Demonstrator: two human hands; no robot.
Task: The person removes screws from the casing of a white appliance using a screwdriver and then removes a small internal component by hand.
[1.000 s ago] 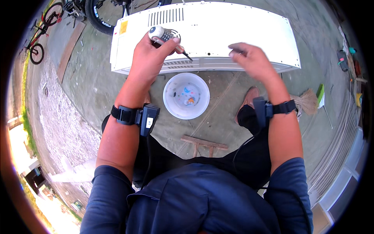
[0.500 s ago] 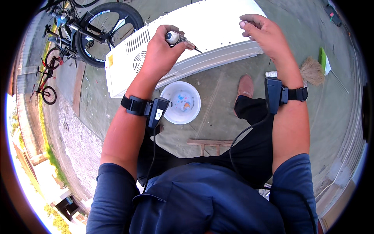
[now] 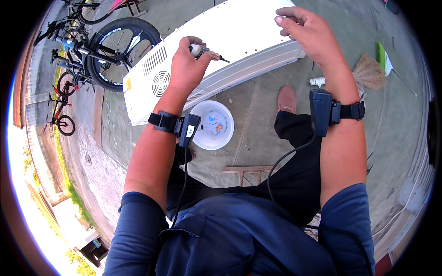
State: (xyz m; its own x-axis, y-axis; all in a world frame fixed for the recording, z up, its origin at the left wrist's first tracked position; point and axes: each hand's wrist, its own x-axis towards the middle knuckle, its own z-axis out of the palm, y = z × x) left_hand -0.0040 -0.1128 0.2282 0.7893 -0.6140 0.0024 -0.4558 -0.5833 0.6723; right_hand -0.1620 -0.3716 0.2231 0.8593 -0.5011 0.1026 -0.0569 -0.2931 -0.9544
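Screwdriver clenched in left hand, tip over white appliance casing; right hand loosely curled, empty, steadying casing's top edge. White bowl below casing, collecting small parts.

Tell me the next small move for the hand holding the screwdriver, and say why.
Probably lower the screwdriver tip onto the white appliance casing. The left hand grips it with the tip held just above the panel, while the right hand rests at the casing's far edge, seemingly steadying it.
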